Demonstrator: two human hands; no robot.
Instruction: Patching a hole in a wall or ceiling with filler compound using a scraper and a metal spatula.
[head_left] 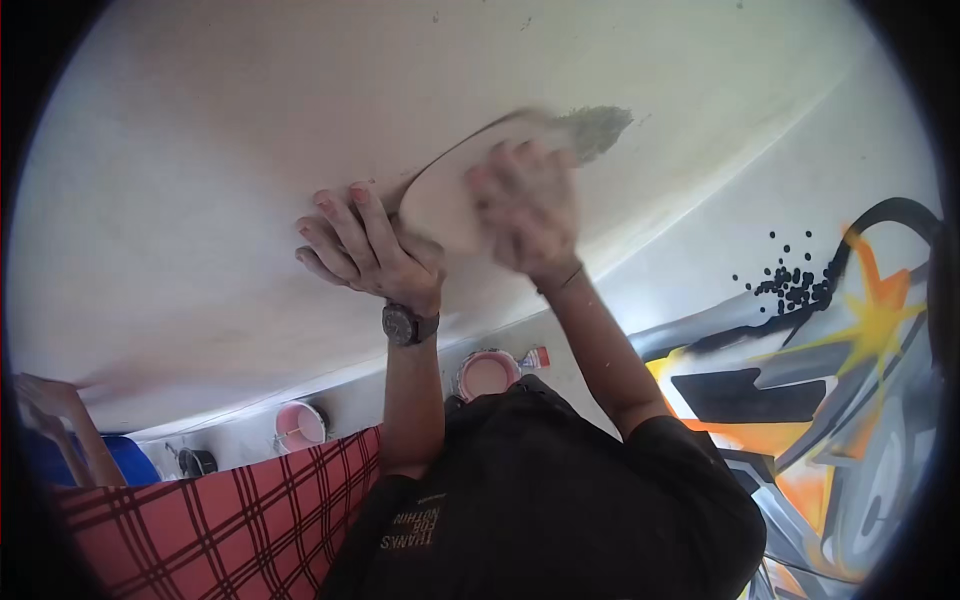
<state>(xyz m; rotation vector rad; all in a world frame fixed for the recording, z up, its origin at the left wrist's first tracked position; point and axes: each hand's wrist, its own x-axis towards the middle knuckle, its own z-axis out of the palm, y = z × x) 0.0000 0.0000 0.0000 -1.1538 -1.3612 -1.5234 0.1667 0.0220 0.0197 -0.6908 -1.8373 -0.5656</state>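
Black cloth of the person's shirt lay nearest the camera, filling the lower middle. Beyond it both arms reached up to a pale wall, the hands apart. Fingers spread and unclosed, the left hand stood against the wall, a dark watch on its wrist. Just to its right, a pale sheet with a dark curved edge lay against the wall between the hands. Blurred, the right hand overlapped its right part; whether it gripped the sheet could not be told. Just beyond the sheet showed a dark, rough patch. Below stood a pink tub with a red brush beside it; colourful painting covered the right side.
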